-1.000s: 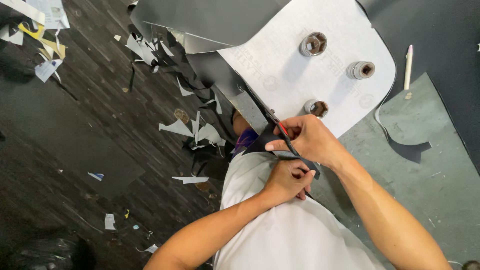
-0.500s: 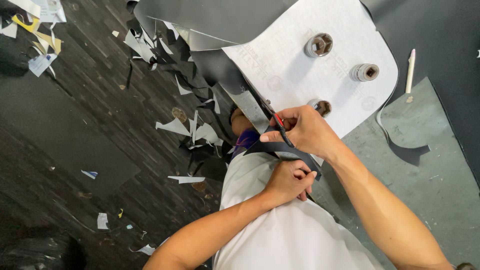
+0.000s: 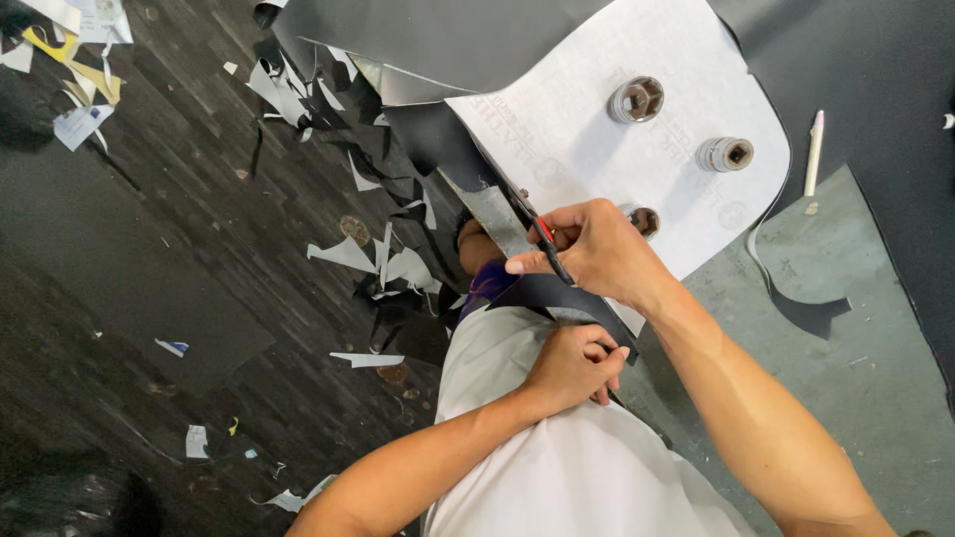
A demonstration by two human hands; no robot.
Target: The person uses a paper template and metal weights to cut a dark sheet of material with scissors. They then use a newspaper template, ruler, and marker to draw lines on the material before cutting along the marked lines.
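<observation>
Two hands were busy on one cut. Our right hand [image 3: 597, 249] was closed around the red-handled scissors [image 3: 542, 239], whose blades ran along the edge of the white paper pattern [image 3: 597, 119] where it lay on the black sheet material [image 3: 448, 40]. Our left hand [image 3: 572, 363] was curled tight on the dark trimmed strip [image 3: 562, 296], pulling it taut just below the blades. We judged the step to be trimming the black sheet around the pattern's outline, partway along its near edge. The next snip called for keeping the strip tensioned and steering the blades close to the pattern without nicking it. Three metal sockets [image 3: 637, 99] weighted the pattern; offcuts [image 3: 388, 264] littered the dark floor [image 3: 149, 298], and a white marking pen [image 3: 814, 149] lay well apart.
</observation>
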